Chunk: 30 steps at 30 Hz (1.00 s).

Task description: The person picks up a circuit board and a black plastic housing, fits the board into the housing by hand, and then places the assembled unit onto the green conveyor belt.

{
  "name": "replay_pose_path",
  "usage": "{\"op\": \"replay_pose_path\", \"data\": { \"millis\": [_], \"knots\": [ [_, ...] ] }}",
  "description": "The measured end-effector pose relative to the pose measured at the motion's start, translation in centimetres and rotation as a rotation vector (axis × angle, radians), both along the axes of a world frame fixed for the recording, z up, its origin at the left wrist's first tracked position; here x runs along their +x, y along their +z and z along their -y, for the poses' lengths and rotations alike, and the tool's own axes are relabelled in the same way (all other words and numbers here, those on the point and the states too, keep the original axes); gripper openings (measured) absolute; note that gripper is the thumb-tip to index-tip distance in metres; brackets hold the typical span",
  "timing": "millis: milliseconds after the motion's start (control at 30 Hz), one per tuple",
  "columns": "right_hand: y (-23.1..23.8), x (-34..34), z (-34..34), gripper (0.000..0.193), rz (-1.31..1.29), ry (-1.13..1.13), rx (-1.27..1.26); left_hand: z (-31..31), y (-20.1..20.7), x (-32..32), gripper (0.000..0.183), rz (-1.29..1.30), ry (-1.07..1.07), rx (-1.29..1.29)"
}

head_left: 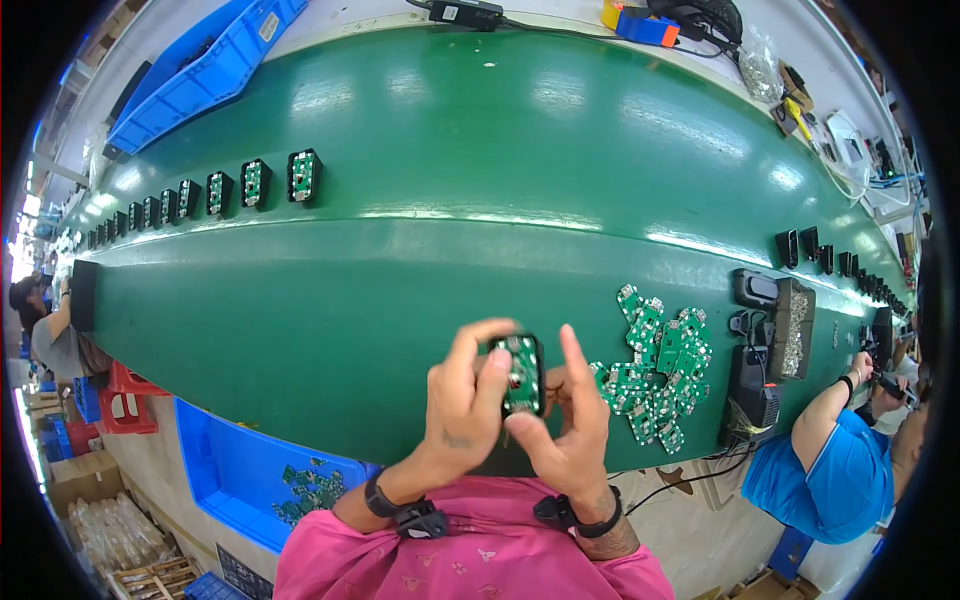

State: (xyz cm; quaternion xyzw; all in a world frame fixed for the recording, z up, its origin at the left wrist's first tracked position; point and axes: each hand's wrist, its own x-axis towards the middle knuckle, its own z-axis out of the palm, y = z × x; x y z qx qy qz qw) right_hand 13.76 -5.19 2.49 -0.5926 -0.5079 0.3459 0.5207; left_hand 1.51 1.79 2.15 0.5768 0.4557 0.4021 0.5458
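Observation:
A small black plastic case [541, 362] with a green circuit board [519, 385] lying in it is held upright in front of me, over the near part of the table. My left hand [468, 395] grips it from the left, thumb on the board's face. At the case's lower right, my right hand [570, 430] steadies it with the thumb at the bottom edge and bent fingers alongside; its index finger points up and away. The undersides of both grips are hidden. Just right of my right hand lies a loose pile of green circuit boards [668, 355].
Filled cases [303, 176] line up at far left; black cases [788, 249] form a row at right. An open box of small metal parts [793, 330] stands beside black devices [752, 390]. A blue bin [215, 475] with boards sits below the edge. Co-workers [825, 450] flank the table.

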Motion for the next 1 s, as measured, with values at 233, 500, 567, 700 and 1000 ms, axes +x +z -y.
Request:
{"op": "replay_pose_path", "data": {
  "millis": [233, 500, 567, 700, 1000],
  "knots": [
    [-0.4, -0.2, 0.5, 0.075, 0.137, 0.012, -0.008, -1.7, -0.1, -1.1, 0.019, 0.041, -0.266, -0.385],
    [0.3, 0.1, 0.0, 0.071, 0.167, 0.027, 0.000, -0.8, -1.1, -0.5, 0.019, 0.078, -0.188, -0.354],
    [0.2, 0.2, 0.0, 0.072, 0.048, 0.073, -0.007, -0.3, -0.5, -0.1, 0.018, -0.122, 0.031, 0.069],
    [-0.3, 0.1, 0.4, 0.070, -0.061, 0.054, -0.003, 0.3, -0.4, 0.0, 0.019, -0.114, 0.048, 0.135],
    [1.2, 1.2, 0.1, 0.062, -0.675, 0.110, -0.369, -0.8, -0.6, -1.0, 0.030, -0.277, -0.135, 0.744]
  ]
}}
